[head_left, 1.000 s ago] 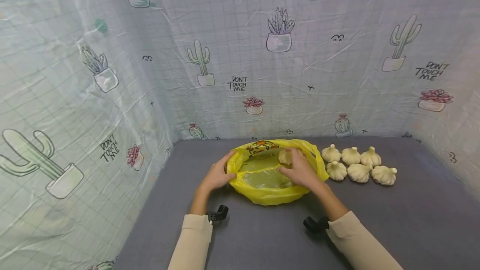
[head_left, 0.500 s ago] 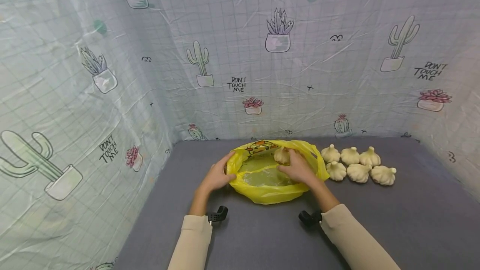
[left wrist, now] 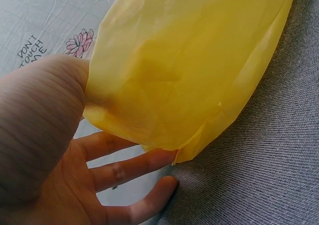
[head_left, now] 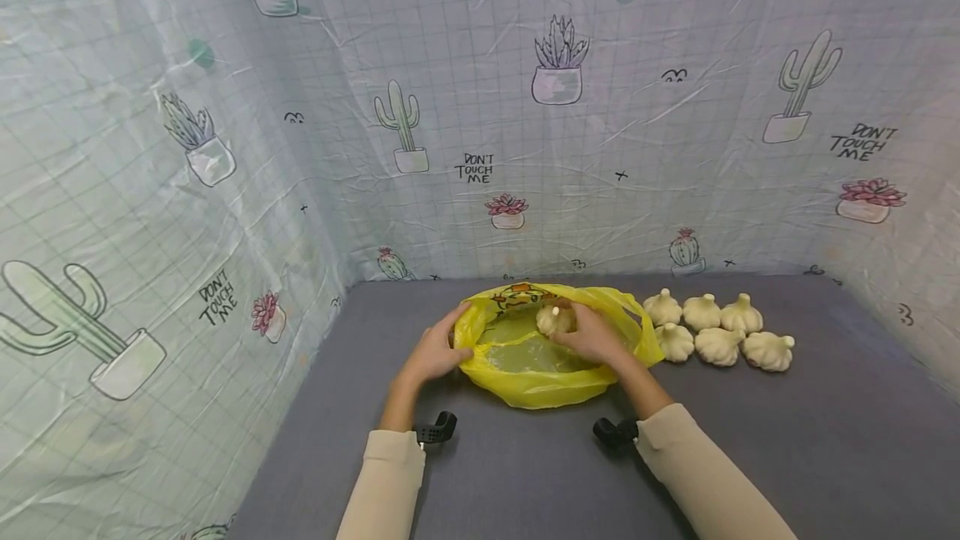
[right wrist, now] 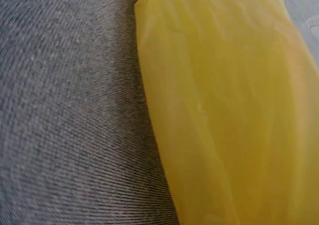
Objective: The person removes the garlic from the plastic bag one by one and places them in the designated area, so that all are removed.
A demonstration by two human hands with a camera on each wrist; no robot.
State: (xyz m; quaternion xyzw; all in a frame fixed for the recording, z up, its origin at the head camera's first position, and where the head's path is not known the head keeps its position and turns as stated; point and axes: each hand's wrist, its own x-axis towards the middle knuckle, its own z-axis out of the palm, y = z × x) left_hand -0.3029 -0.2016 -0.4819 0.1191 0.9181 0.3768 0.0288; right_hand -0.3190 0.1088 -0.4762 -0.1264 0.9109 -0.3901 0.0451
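A yellow plastic bag (head_left: 536, 390) lies on the table with its mouth held wide. My left hand (head_left: 433, 350) grips the bag's left rim, thumb inside the mouth and fingers outside; in the left wrist view the thumb's tip is hidden by the film and the fingers spread beneath it. My right hand (head_left: 594, 333) reaches into the mouth and holds a garlic bulb (head_left: 553, 321), stem upward, over the bag's inside. Only the bag's yellow side (right wrist: 219, 115) and grey cloth show in the right wrist view; the right hand is hidden there.
Several garlic bulbs (head_left: 718, 346) stand in two rows just right of the bag, close to its right handle (head_left: 649, 344). Behind the grey table (head_left: 525, 473) hangs a curtain (head_left: 600, 148) printed with cacti, and it also closes the left side.
My right hand has moved left inside the bag's mouth, bringing the garlic bulb toward the middle. The left hand keeps its place on the rim.
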